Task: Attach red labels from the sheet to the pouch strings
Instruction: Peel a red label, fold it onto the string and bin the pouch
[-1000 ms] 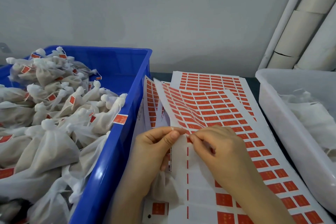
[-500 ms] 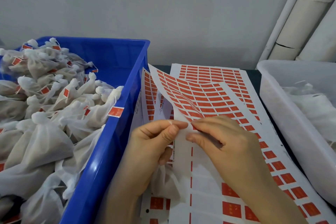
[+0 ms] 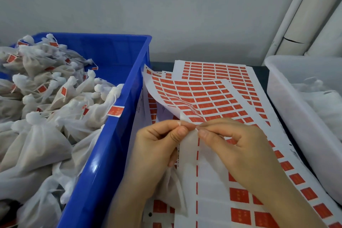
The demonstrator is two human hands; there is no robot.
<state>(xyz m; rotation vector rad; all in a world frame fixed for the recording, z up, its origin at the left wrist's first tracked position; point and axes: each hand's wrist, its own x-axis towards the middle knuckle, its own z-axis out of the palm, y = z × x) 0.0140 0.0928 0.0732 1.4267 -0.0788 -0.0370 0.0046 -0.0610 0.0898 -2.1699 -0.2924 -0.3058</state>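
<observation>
Pinching the pouch string, left hand and right hand touch over the sheet.

Left hand: string pinched between thumb and forefinger.
Right hand: string pinched likewise, fingertips held just beside the left's.

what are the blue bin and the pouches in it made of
Blue bin: probably moulded plastic, glossy; highlights glint on its wall. Pouches: seemingly thin non-woven or mesh fabric, matte, semi-sheer; beige contents show through.
</observation>
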